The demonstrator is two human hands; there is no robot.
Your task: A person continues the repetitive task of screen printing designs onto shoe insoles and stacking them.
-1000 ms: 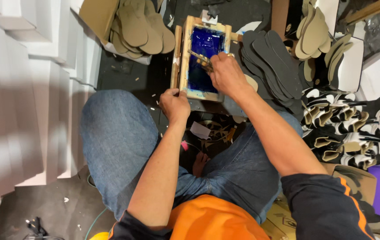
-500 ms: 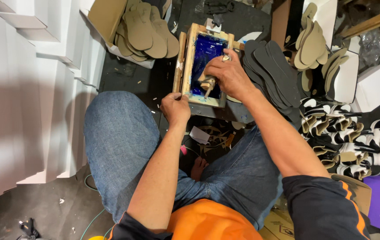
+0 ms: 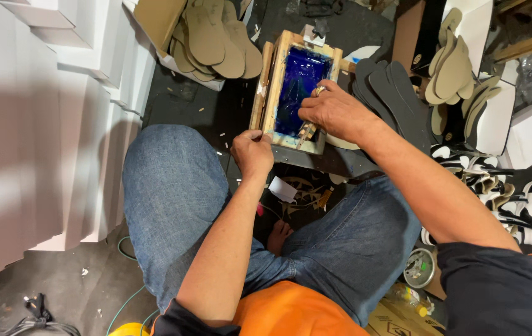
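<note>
A small wooden screen-printing frame (image 3: pixel 270 78) with a blue mesh (image 3: pixel 300 81) lies on a dark stand in front of my knees. My left hand (image 3: pixel 252 152) grips the frame's near left corner. My right hand (image 3: pixel 334 112) is closed on a small wooden squeegee (image 3: pixel 306 130), which rests on the mesh at the frame's near end. A ring shows on one finger of that hand. What lies under the frame is hidden.
Tan sandal soles (image 3: pixel 213 37) fill a cardboard box at the top. Black soles (image 3: pixel 393 93) fan out to the right of the frame. Printed black-and-white soles (image 3: pixel 502 186) lie at far right, more tan soles (image 3: pixel 452 68) above them. A white stepped wall (image 3: pixel 42 124) stands on the left.
My right hand has drawn the squeegee down the blue mesh from the frame's far part to its near end. My left hand has stayed at the frame's corner.
</note>
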